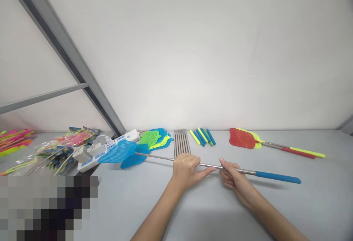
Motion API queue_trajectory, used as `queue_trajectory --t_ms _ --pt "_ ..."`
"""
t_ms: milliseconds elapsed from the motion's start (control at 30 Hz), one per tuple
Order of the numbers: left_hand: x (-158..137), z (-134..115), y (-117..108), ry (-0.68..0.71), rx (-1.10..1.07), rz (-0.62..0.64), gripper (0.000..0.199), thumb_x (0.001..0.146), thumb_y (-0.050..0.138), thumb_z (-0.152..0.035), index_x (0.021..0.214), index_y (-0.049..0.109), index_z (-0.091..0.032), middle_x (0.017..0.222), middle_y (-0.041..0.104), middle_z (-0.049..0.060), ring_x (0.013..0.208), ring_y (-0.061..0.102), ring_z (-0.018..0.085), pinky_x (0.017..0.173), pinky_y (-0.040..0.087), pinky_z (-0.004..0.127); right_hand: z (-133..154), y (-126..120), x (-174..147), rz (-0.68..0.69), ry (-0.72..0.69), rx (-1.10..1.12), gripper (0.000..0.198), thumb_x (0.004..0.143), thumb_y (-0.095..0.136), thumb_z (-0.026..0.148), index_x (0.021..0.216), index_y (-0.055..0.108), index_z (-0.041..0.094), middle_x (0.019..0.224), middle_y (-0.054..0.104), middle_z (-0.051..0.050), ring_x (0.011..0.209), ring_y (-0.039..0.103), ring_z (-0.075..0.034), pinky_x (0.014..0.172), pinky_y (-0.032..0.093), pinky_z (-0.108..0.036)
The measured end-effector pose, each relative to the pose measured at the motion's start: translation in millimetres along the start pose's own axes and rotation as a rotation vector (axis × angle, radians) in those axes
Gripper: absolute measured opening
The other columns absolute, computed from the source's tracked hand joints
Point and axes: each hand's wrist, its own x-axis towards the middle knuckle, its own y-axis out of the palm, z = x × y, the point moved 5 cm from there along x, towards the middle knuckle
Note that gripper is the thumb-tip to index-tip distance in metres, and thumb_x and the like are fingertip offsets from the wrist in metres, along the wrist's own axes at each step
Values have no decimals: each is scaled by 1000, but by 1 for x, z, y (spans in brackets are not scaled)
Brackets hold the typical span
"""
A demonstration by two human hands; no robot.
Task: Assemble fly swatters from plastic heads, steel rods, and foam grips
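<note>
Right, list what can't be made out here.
In the head view:
Rod: parts covered by the left hand and right hand.
Tubes: near ends partly behind the left hand.
Packets: print too small and blurred.
Pink pile: cut off by left edge.
Lower-left corner: hidden by pixel blocks.

The grey desk [317,200] carries a row of metal tubes [181,143]. Just right of the tubes lie yellow, blue and green grips [203,136]; well right of them, 2 overlapping swatters [243,138], red and yellow. Left of the tubes: overlapping swatter heads [149,139], a white power strip [131,136], then plastic-bagged items [75,138].
</note>
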Motion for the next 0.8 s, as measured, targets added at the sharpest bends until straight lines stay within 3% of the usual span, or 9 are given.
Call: queue_trajectory --t_ms 100,233,433,800 --pt "-1 4 3 -11 4 19 47 66 50 -54 40 38 -16 37 41 -3 41 38 8 46 23 23 -5 -1 0 -13 14 38 43 76 45 41 49 20 19 47 16 7 43 12 -7 42 11 -25" --pt "-2 6 7 -13 37 5 42 75 49 -36 39 40 -16 35 42 -3 39 38 7 46 22 23 -11 0 0 -7 45 92 42 76 47 40 49 21 20 47 16 7 43 13 -7 41 11 -25" --pt "-2 11 8 10 62 -52 38 76 47 -22 38 42 -16 35 44 -3 37 38 7 45 22 24 -17 6 0 -17 82 160 40 76 45 40 50 22 20 46 16 7 42 13 -7 40 13 -25" --pt "-2 17 -6 196 52 -181 35 74 42 -12 40 37 -16 36 39 -4 37 34 7 43 22 24 -6 11 -16 -97 67 83 44 72 48 38 46 17 20 42 14 7 41 11 -7 41 8 -26"
